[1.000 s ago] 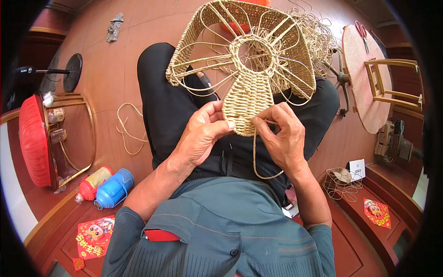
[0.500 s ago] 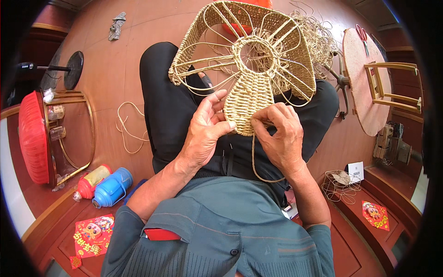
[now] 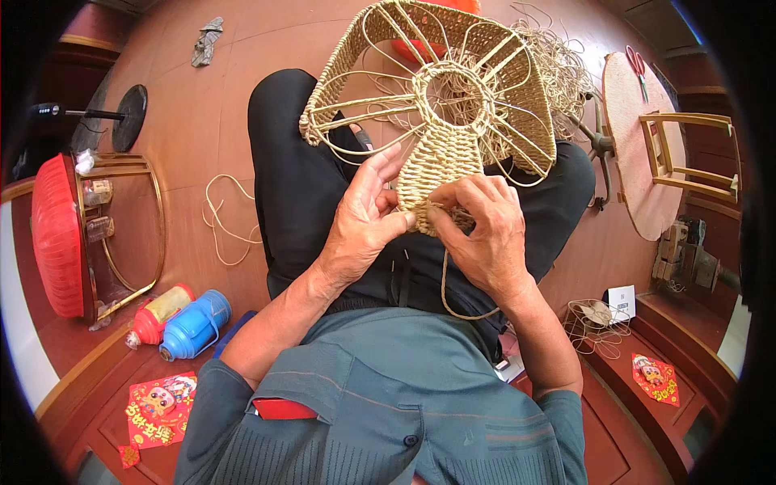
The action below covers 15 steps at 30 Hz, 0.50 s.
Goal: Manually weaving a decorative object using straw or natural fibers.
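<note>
A woven straw-cord basket piece (image 3: 440, 162) rests across my lap, its tall braided wall at the far side. Bare spoke cords fan out from a round braided ring (image 3: 419, 90), and a densely woven tongue reaches toward me from that ring. My left hand (image 3: 364, 212) pinches the tongue's near left edge between thumb and fingers. At the near end, my right hand (image 3: 483, 230) has thumb and forefinger pressed together on the weave, hiding part of it. From beneath that hand a loose cord (image 3: 446, 283) hangs down and curves right toward my forearm.
A tangled heap of cord (image 3: 558, 73) lies beyond the basket, near an orange-red container (image 3: 416, 50). At right are a round board (image 3: 634, 162), red-handled scissors (image 3: 638, 69) and a small wooden frame (image 3: 691, 182). Two vacuum flasks, including a blue one (image 3: 194, 325), lie at left.
My right fingertips have shifted a little to the left along the tongue's near end. The basket piece has moved slightly right. My left hand keeps its hold.
</note>
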Each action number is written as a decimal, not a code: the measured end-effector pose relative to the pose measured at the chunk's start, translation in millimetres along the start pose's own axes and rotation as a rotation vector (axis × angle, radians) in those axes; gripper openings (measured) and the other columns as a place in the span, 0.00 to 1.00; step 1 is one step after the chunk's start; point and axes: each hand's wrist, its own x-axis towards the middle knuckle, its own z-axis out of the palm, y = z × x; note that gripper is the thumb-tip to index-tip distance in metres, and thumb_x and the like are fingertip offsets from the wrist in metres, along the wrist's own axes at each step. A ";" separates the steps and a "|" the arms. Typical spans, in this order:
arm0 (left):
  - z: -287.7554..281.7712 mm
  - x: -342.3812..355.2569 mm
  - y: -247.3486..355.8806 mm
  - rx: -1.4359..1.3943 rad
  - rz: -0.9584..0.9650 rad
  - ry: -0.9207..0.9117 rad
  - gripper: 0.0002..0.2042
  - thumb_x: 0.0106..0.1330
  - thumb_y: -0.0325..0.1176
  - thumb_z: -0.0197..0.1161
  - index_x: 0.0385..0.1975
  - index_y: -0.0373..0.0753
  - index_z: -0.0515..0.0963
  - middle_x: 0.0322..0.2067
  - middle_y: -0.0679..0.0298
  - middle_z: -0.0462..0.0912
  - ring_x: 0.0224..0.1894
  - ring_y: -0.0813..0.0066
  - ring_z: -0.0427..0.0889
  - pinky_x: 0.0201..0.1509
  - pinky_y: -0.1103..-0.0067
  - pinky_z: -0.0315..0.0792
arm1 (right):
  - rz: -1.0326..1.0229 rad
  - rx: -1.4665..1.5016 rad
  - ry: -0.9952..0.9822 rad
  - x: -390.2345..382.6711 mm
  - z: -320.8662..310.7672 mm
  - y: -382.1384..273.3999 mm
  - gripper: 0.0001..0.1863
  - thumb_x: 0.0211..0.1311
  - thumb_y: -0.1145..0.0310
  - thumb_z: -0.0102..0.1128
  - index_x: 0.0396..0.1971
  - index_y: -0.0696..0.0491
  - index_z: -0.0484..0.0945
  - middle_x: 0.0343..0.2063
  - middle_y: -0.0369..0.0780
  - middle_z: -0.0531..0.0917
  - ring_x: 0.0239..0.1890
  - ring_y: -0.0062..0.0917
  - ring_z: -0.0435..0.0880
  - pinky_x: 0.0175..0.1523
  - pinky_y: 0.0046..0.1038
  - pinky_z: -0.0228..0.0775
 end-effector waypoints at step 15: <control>-0.5 -19.7 3.0 0.730 0.295 0.119 0.30 0.62 0.23 0.76 0.65 0.38 0.73 0.54 0.59 0.78 0.52 0.69 0.81 0.56 0.72 0.79 | -0.097 0.043 -0.079 12.5 9.0 3.1 0.08 0.59 0.68 0.72 0.32 0.50 0.80 0.30 0.37 0.79 0.38 0.35 0.80 0.44 0.39 0.67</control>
